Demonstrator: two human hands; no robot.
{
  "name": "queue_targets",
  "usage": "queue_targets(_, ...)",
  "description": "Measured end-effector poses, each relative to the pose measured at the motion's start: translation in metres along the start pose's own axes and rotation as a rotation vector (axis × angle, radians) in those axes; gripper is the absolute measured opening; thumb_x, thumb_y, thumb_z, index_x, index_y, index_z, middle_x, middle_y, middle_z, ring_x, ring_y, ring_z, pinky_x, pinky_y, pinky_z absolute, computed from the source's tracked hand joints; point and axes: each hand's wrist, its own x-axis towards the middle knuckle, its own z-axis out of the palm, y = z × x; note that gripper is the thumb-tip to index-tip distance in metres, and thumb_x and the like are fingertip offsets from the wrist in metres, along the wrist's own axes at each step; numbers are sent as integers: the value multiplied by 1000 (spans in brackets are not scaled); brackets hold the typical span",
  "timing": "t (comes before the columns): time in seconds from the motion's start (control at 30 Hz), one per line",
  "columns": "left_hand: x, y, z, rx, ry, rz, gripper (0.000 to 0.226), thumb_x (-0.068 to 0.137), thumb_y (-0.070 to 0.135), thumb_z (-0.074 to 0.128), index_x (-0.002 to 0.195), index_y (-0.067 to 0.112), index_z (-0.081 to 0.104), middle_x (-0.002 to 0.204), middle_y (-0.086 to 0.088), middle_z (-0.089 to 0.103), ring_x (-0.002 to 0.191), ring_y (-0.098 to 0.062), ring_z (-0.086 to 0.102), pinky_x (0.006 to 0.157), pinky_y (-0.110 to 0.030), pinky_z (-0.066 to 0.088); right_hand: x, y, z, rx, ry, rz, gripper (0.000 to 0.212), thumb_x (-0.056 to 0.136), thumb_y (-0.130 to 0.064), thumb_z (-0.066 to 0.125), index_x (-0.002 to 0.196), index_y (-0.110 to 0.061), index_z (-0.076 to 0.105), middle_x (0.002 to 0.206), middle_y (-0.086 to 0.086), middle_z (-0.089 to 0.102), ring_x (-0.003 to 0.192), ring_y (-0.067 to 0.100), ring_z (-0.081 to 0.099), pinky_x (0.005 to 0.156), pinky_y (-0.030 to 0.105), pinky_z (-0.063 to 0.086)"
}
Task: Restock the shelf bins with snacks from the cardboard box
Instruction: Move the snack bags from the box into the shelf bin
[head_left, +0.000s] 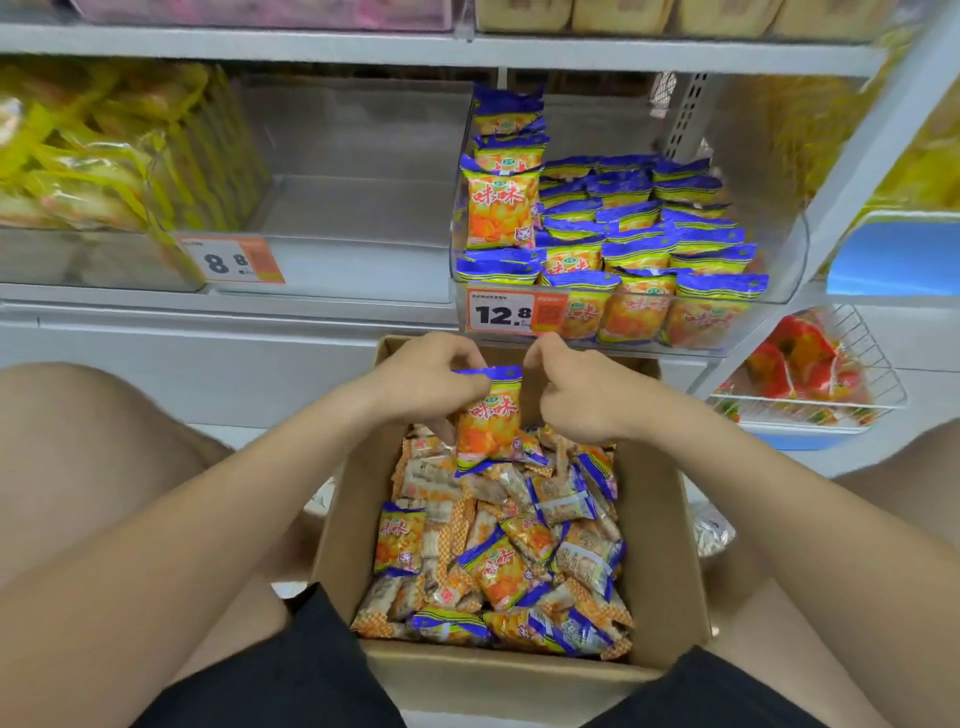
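At frame centre, our left hand (431, 382) pinches one orange-and-blue foil snack packet (491, 421) above the open brown cardboard box (670, 519); right hand (576, 389) curled beside its top corner, grip indeterminate; next, we judge, lift into the clear plastic shelf bin (782, 249), upper right.
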Motion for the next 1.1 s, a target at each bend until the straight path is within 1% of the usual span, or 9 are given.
queue_targets(0.17,-19,30,-24,-183,156,287,11,97,12,72,104,20,73,106,-1,76,93,-15,73,77,-40,62,-13,-3,-17,471,170,-148,30,90,-30,73,118,-26,63,100,-10,74,85,9,69,71,29,54)
queue_targets(0.27,-21,39,-33,-263,254,384,18,97,21,76,114,21,73,115,-2,72,98,-24,76,81,-43,64,-19,-11,-23,613,312,-257,19,92,-30,78,109,-26,71,99,-12,77,92,4,72,84,29,60)
queue_targets(0.37,-18,44,-37,-287,432,454,19,97,30,75,113,21,69,112,2,72,92,-18,76,69,-38,64,-16,-16,-34,628,422,-262,23,95,-36,76,112,-22,70,97,-13,77,94,3,72,85,34,62)
queue_targets(0.5,-7,42,-44,-67,774,472,11,100,21,64,110,25,65,105,11,67,90,-7,65,69,-23,53,3,-16,-49,612,825,-185,51,94,-46,74,131,-25,46,110,-7,76,95,7,73,83,37,60)
queue_targets(0.6,4,31,-45,49,730,387,29,92,19,66,120,26,61,114,8,57,92,-5,62,78,-31,55,23,-16,-61,558,1022,-232,47,93,-38,78,122,-24,43,107,-7,74,92,4,72,81,36,60)
queue_targets(0.77,6,26,-37,80,599,338,41,92,20,68,129,28,51,121,12,60,95,-3,65,77,-33,57,61,-16,-58,435,915,-183,50,87,-40,84,123,-21,55,99,-9,73,84,1,72,76,33,63)
queue_targets(0.9,6,26,-39,90,596,341,40,93,19,69,126,30,50,118,13,62,85,4,66,71,-30,59,69,-19,-52,378,933,-191,65,86,-41,83,135,-28,43,85,-6,72,82,9,71,72,33,59)
queue_targets(1.0,5,26,-38,108,627,365,32,92,21,70,116,33,52,110,14,62,78,-1,67,72,-37,59,67,-23,-48,237,919,-236,48,92,-40,77,126,-29,45,84,-5,69,81,17,70,67,40,60)
queue_targets(1.1,4,24,-36,188,685,383,19,89,22,67,98,32,54,90,12,60,74,-8,63,71,-43,56,64,-25,-46,164,865,-257,38,99,-41,67,131,-26,52,95,-3,68,85,13,67,66,29,56)
